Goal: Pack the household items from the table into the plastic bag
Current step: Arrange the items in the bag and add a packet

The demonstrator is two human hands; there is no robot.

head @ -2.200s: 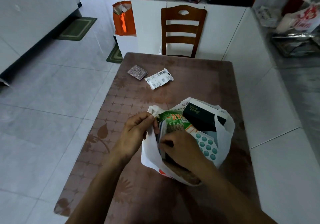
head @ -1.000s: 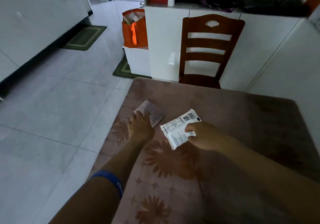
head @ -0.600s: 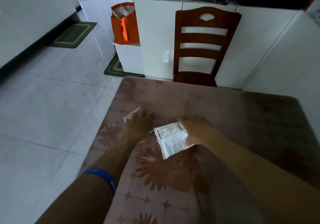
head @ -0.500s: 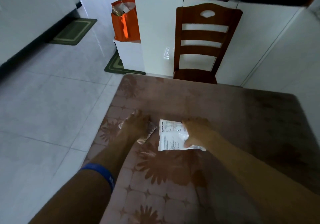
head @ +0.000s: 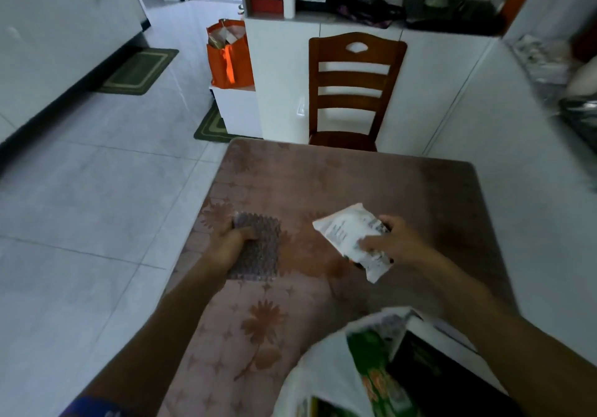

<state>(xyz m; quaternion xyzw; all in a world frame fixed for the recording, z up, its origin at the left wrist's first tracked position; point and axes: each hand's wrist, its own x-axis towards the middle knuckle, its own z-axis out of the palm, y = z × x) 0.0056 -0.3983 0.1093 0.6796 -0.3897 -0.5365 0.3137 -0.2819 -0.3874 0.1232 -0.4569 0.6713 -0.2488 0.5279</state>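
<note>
My left hand (head: pixel 227 246) grips a flat patterned packet (head: pixel 260 248), lifted over the left part of the brown flowered table (head: pixel 339 177). A white printed pouch (head: pixel 352 239) is held in my right hand (head: pixel 392 243), tilted, above the table's middle. The white plastic bag (head: pixel 323 374) stands open at the near right edge of the view. A green packet (head: pixel 371 361) and a dark box (head: pixel 429 374) stick out of it. My right forearm crosses over the bag's right side.
A wooden chair (head: pixel 352 90) stands at the table's far end against white cabinets (head: pixel 284 71). An orange bag (head: pixel 229 58) sits on a low white box to the left. A white counter runs along the table's right side. Tiled floor lies to the left.
Both hands closed on the packet and the pouch, lifted them off the table and drew them toward me. The view dropped, bringing the bag back into sight.
</note>
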